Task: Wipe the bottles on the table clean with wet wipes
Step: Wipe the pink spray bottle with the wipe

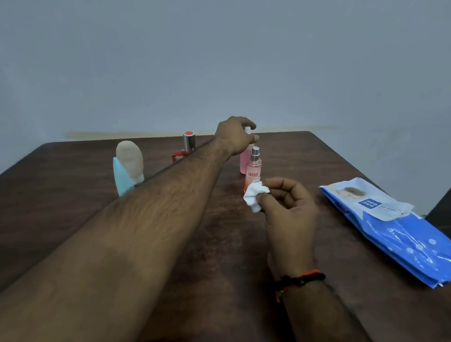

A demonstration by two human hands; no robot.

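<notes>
My left hand [234,136] reaches far across the table and grips the white top of a pink bottle [244,160] that stands upright at the back. Just in front of it stands a peach spray bottle [253,171] labelled ENGAGE, with a silver nozzle. My right hand [289,211] is nearer to me and pinches a crumpled white wet wipe [255,195], which sits at the foot of the spray bottle. A red bottle [185,146] with a silver cap stands to the left, partly hidden by my left forearm.
A blue pack of wet wipes [396,228] lies on the right side of the dark wooden table [65,190]. A light-blue and beige tube-shaped bottle [128,167] stands at the left. A dark object shows at the right edge.
</notes>
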